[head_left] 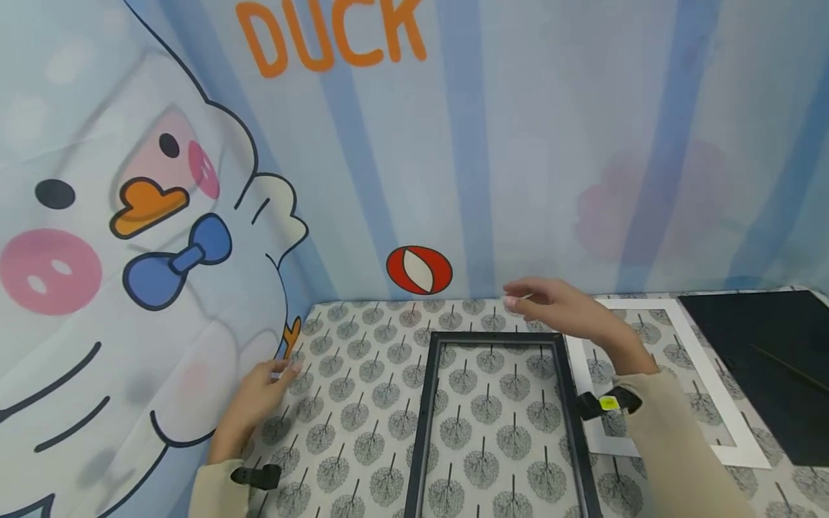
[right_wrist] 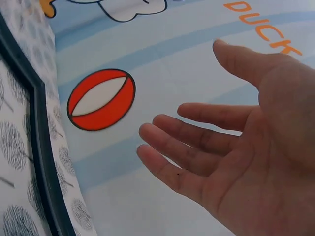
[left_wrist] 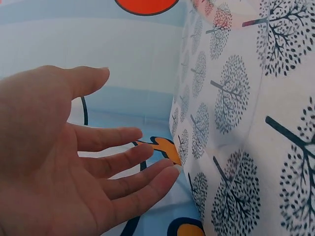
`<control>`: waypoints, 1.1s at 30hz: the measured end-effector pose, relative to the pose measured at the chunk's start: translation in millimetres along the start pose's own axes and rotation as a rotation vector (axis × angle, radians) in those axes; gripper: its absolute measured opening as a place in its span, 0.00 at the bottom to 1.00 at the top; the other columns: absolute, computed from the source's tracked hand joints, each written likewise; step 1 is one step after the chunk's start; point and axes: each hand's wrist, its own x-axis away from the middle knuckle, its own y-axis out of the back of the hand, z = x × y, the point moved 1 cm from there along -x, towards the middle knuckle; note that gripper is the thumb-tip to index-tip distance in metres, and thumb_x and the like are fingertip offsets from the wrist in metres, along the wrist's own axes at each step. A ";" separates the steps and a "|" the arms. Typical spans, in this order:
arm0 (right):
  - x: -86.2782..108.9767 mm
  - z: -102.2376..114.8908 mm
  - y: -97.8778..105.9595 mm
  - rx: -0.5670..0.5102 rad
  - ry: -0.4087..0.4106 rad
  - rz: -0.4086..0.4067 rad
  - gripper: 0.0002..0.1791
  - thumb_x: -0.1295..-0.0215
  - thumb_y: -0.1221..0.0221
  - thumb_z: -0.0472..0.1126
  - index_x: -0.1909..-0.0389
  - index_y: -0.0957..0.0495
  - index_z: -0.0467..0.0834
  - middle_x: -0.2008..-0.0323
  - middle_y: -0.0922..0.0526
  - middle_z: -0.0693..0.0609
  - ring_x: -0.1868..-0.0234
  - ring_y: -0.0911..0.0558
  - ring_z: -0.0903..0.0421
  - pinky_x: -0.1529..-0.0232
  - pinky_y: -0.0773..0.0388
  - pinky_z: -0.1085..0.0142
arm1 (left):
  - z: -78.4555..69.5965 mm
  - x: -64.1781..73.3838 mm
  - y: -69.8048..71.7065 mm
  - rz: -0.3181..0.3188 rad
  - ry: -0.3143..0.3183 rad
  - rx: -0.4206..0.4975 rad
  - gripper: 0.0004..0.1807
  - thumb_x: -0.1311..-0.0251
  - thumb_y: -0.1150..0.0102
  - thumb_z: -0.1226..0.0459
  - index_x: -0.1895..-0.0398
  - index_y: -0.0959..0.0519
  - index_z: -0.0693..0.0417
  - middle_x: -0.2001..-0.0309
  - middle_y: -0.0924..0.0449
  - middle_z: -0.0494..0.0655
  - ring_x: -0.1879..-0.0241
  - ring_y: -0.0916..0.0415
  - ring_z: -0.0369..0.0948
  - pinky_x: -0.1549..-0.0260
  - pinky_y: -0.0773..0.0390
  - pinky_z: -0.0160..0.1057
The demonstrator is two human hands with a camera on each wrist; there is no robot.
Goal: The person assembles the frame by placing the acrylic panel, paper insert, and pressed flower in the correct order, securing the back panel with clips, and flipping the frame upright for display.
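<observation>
My left hand [head_left: 257,399] is at the left edge of the tree-patterned cloth, holding nothing. In the left wrist view its fingers are spread and slightly bent, palm showing. My right hand [head_left: 563,306] hangs over the far side of the table, just beyond the top right corner of a black picture frame [head_left: 424,424]. Its fingers and thumb are apart with nothing between them, as the right wrist view shows. The frame lies flat with the cloth visible through its middle. Under the right forearm lies a white mat border [head_left: 745,446], partly hidden by the arm.
A black backing panel [head_left: 764,360] with a thin strip across it lies at the far right. Behind the table hangs a blue striped curtain [head_left: 537,144] with a printed duck and red ball. The patterned cloth [head_left: 350,417] covers the table left of the frame.
</observation>
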 end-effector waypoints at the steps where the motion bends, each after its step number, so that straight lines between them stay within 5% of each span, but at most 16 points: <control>1: -5.3 1.2 -0.3 -0.017 -0.009 -0.003 0.33 0.19 0.47 0.57 0.24 0.32 0.41 0.31 0.22 0.38 0.36 0.17 0.41 0.32 0.21 0.41 | -0.4 -0.6 1.9 0.007 -0.006 0.013 0.42 0.19 0.55 0.41 0.25 0.34 0.71 0.26 0.35 0.73 0.30 0.30 0.70 0.37 0.22 0.66; 9: -52.1 15.4 -30.3 -0.238 -0.036 0.011 0.34 0.20 0.45 0.58 0.24 0.32 0.41 0.33 0.20 0.38 0.37 0.15 0.41 0.30 0.21 0.46 | -0.4 0.0 18.5 0.003 -0.043 0.020 0.41 0.19 0.55 0.43 0.27 0.32 0.75 0.31 0.27 0.75 0.36 0.23 0.67 0.41 0.18 0.62; 13: -72.8 17.3 -50.2 -0.305 -0.028 0.061 0.33 0.19 0.45 0.55 0.24 0.32 0.38 0.31 0.21 0.37 0.36 0.16 0.39 0.30 0.21 0.47 | -0.4 -0.9 15.6 0.006 -0.039 -0.004 0.36 0.19 0.52 0.47 0.32 0.27 0.75 0.33 0.25 0.75 0.39 0.22 0.66 0.43 0.18 0.60; 17: -94.7 15.2 -67.1 -0.365 -0.022 0.102 0.32 0.19 0.44 0.52 0.25 0.32 0.37 0.32 0.21 0.36 0.34 0.18 0.36 0.30 0.21 0.46 | 3.5 -1.0 9.3 0.014 -0.027 -0.017 0.33 0.19 0.49 0.49 0.35 0.23 0.74 0.35 0.22 0.73 0.49 0.18 0.55 0.53 0.18 0.50; 22: -125.7 14.0 -78.9 -0.425 -0.057 0.115 0.26 0.17 0.47 0.49 0.29 0.28 0.37 0.32 0.21 0.37 0.32 0.19 0.38 0.30 0.20 0.50 | 6.9 -2.7 8.9 0.022 -0.021 -0.025 0.30 0.19 0.49 0.51 0.39 0.21 0.73 0.51 0.15 0.69 0.63 0.22 0.44 0.62 0.23 0.41; 24: -137.5 10.3 -81.6 -0.489 -0.089 0.120 0.26 0.17 0.48 0.48 0.30 0.28 0.35 0.31 0.23 0.37 0.28 0.23 0.37 0.27 0.23 0.50 | 6.4 -4.1 7.8 0.008 -0.021 -0.032 0.27 0.19 0.49 0.52 0.49 0.17 0.72 0.67 0.18 0.62 0.72 0.29 0.42 0.70 0.25 0.39; 26: -147.4 2.8 -85.7 -0.568 -0.128 0.115 0.27 0.17 0.48 0.48 0.29 0.29 0.33 0.28 0.26 0.35 0.24 0.28 0.35 0.23 0.27 0.49 | 4.9 -4.6 4.8 -0.026 -0.044 -0.056 0.25 0.20 0.47 0.53 0.59 0.17 0.70 0.72 0.20 0.57 0.74 0.29 0.40 0.75 0.26 0.39; 28: -153.4 -7.1 -91.3 -0.639 -0.182 0.100 0.28 0.16 0.48 0.47 0.28 0.31 0.32 0.26 0.29 0.33 0.22 0.31 0.35 0.21 0.31 0.48 | 4.4 -5.2 -1.4 -0.030 -0.045 -0.062 0.25 0.20 0.46 0.53 0.73 0.23 0.63 0.81 0.34 0.48 0.81 0.39 0.40 0.81 0.33 0.36; 32: -157.8 -26.0 -105.9 -0.734 -0.286 0.120 0.30 0.15 0.50 0.44 0.24 0.37 0.29 0.24 0.36 0.29 0.21 0.34 0.34 0.20 0.33 0.47 | 7.0 -2.9 -16.2 0.007 -0.019 -0.092 0.27 0.23 0.43 0.51 0.82 0.36 0.50 0.84 0.45 0.39 0.83 0.49 0.36 0.82 0.43 0.32; 33: -158.4 -29.5 -109.0 -0.757 -0.303 0.126 0.30 0.15 0.51 0.43 0.23 0.39 0.29 0.23 0.38 0.28 0.21 0.34 0.34 0.20 0.33 0.47 | 7.6 -1.8 -19.3 0.010 -0.010 -0.101 0.26 0.24 0.42 0.51 0.81 0.32 0.53 0.84 0.44 0.39 0.83 0.48 0.36 0.82 0.42 0.32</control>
